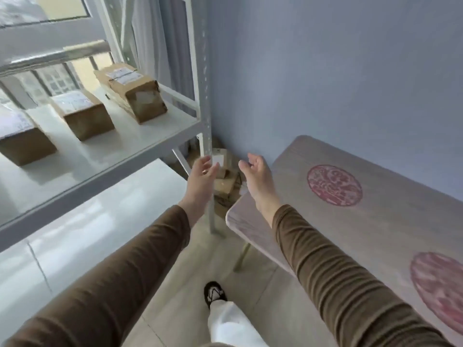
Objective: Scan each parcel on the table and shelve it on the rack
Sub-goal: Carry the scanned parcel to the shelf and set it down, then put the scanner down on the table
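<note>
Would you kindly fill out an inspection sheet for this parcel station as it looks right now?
Surface: wood-grain table with two red round prints; no parcel on the part in view.
Job's things: three brown parcels on the rack shelf: left parcel, middle parcel, right parcel, all label up, apart from each other.
Clutter: pile of boxes on the floor in the corner between rack and table.
Grippers: left hand and right hand both empty, fingers relaxed, stretched toward that pile.
Cables: nothing seen.
Surroundings: blue-grey wall, tiled floor, window behind the rack, person's shoe.
</note>
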The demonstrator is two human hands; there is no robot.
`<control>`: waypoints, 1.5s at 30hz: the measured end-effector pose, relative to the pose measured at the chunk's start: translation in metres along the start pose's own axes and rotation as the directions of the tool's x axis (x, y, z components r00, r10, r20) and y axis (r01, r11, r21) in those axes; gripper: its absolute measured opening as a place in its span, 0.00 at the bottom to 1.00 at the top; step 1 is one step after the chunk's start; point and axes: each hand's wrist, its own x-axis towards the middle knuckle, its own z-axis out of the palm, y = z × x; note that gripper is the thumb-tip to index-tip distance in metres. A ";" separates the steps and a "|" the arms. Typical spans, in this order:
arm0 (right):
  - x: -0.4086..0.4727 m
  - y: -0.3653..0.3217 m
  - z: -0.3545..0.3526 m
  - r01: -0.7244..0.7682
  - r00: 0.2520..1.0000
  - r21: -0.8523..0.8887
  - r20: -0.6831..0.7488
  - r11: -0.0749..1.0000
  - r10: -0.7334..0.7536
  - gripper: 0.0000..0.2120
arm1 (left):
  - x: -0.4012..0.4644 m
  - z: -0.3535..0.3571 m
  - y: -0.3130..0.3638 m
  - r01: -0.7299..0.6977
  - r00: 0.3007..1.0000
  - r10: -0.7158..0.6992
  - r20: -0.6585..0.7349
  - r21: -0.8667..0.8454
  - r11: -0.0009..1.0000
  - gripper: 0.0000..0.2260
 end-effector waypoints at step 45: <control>-0.475 0.362 -0.691 -0.479 0.396 0.551 -0.559 0.683 0.729 0.21 | -0.530 0.690 -0.200 0.040 0.467 -0.506 0.725 0.555 0.831 0.24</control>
